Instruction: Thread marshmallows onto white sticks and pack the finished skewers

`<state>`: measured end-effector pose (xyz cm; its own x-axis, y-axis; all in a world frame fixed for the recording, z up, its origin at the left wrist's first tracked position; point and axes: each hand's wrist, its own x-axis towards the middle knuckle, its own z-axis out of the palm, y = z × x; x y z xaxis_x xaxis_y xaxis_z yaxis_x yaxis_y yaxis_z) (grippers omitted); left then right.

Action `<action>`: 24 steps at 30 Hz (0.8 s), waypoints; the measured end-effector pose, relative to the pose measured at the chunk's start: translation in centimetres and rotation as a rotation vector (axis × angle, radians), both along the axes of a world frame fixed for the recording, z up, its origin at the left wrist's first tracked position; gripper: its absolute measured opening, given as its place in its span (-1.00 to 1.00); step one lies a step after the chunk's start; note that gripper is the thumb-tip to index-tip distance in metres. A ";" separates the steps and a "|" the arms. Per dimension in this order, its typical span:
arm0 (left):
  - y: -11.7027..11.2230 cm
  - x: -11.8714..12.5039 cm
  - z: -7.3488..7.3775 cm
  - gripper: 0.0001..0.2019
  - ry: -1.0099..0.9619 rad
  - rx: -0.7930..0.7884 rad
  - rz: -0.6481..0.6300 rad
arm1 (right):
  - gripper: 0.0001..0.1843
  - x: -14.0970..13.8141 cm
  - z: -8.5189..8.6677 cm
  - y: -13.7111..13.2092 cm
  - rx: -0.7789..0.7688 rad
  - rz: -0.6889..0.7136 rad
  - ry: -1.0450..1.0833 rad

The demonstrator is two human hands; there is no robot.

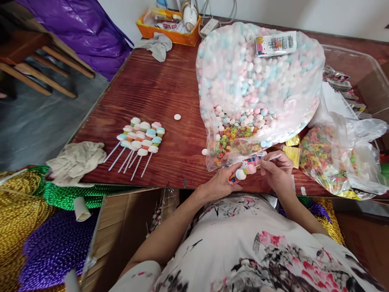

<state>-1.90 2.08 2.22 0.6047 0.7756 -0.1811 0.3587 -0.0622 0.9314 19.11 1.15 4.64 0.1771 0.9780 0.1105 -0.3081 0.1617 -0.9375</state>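
Observation:
At the table's front edge, my left hand [224, 180] is closed on a small printed plastic wrapper [253, 159]. My right hand [278, 167] pinches the white stick [274, 157] of a candy skewer. Its pale blue, white and pink marshmallows [241, 174] lie against the wrapper beside my left fingers; whether they are inside it is hard to tell. Just beyond my hands, a big clear bag [261, 87] spills marshmallows and coloured ring candies [234, 138]. Finished-looking marshmallow skewers [141, 136] lie side by side to the left, several of them.
A bag of ring candies [322, 154] and gold ties [292, 155] lie right. A printed packet [276, 44] rests on the big bag. An orange box [168, 28], cloths [75, 160], a loose marshmallow [177, 117] and a clear bin [355, 54] surround the work area.

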 end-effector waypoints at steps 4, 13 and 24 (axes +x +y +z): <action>0.1 0.6 0.4 -0.14 -0.116 -0.076 0.025 | -0.86 0.0 0.0 -0.2 0.044 0.098 -0.110; 1.6 3.6 2.6 0.09 -0.011 0.032 0.028 | -0.82 0.1 1.1 1.7 -0.021 0.080 -0.013; 4.5 -1.2 4.8 0.07 -0.037 -0.471 -0.381 | -0.81 1.1 0.8 2.4 -0.036 -0.053 0.287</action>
<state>-3.10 6.58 6.97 0.8365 0.3450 -0.4256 0.3587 0.2424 0.9014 20.26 3.60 5.41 0.2473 0.9688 0.0141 -0.5535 0.1532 -0.8187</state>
